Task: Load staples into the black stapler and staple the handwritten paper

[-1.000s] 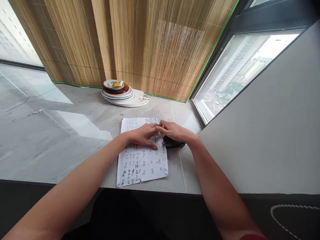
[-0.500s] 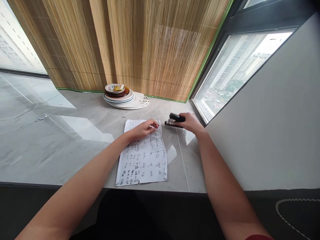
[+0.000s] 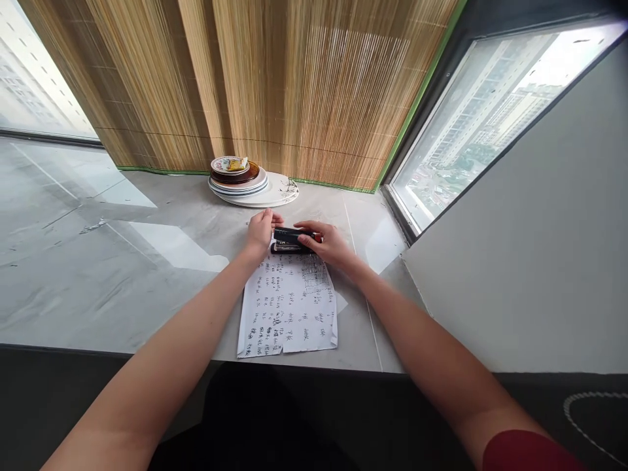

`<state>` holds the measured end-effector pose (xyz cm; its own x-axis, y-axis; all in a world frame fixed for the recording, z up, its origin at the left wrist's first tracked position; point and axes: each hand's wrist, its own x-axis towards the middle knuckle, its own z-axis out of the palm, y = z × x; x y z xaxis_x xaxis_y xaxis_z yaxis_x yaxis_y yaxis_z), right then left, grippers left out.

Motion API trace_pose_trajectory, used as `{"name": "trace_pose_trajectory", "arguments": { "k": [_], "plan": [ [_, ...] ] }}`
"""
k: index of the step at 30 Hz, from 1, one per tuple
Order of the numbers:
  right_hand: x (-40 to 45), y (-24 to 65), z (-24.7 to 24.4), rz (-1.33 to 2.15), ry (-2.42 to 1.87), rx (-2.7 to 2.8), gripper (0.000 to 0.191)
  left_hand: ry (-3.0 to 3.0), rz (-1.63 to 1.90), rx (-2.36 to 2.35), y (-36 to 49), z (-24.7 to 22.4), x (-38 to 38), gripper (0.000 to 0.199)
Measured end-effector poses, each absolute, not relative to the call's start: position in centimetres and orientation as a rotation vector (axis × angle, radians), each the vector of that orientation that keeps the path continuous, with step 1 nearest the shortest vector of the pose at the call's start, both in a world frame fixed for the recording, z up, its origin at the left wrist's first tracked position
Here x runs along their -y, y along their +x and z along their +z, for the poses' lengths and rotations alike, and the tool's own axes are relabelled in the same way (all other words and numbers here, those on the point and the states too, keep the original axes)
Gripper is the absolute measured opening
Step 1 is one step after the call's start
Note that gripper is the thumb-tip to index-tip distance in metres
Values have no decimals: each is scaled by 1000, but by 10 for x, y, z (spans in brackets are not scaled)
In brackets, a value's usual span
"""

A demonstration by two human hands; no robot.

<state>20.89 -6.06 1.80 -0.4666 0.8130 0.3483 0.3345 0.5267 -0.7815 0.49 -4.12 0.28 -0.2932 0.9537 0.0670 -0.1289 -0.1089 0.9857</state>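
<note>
A black stapler (image 3: 289,241) lies sideways over the far edge of the white handwritten paper (image 3: 294,314). Wrapped round its right end are the fingers of my right hand (image 3: 326,242). At the stapler's left tip is my left hand (image 3: 262,230), beside the far left corner of the paper, with its fingers curled. Whether the left fingers pinch the paper or touch the stapler is too small to tell. Dense handwriting covers the sheet, whose near edge is torn and creased.
A stack of plates (image 3: 252,186) with a small yellow packet (image 3: 237,165) on top stands behind the hands. Beyond it hangs a bamboo blind (image 3: 255,78). A window (image 3: 471,137) and white wall (image 3: 530,261) are at the right. Small scraps (image 3: 93,226) lie at the left.
My right hand has brought the stapler left, from beside the paper to over its far edge. My left hand has moved off the middle of the paper to its far left corner.
</note>
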Motion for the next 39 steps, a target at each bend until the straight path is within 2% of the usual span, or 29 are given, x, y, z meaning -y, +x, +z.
{"name": "trace_pose_trajectory", "arguments": {
  "k": [3, 6, 14, 19, 22, 26, 30, 35, 39],
  "plan": [
    [51, 215, 14, 836, -977, 2046, 39, 947, 1539, -1226, 3, 2, 39, 52],
    [47, 219, 10, 735, -1011, 2145, 32, 811, 1507, -1171, -2, 4, 37, 54],
    [48, 219, 11, 721, -965, 2155, 27, 500, 1335, -997, -25, 16, 36, 48],
    [59, 215, 16, 777, -853, 2158, 28, 538, 1306, -935, -33, 15, 38, 42],
    [66, 210, 16, 647, -862, 2235, 31, 572, 1297, -916, -32, 14, 39, 39],
    [74, 209, 18, 278, -776, 2190, 23, 613, 1268, -867, -30, 17, 42, 41],
    [78, 210, 25, -66, -706, 2277, 36, 682, 1096, -843, -26, 21, 44, 46],
    [78, 212, 28, -138, -689, 2342, 39, 623, 1113, -830, -21, 22, 46, 38],
    [77, 211, 27, -21, -772, 2170, 32, 598, 1186, -898, -20, 22, 44, 23]
  ]
}}
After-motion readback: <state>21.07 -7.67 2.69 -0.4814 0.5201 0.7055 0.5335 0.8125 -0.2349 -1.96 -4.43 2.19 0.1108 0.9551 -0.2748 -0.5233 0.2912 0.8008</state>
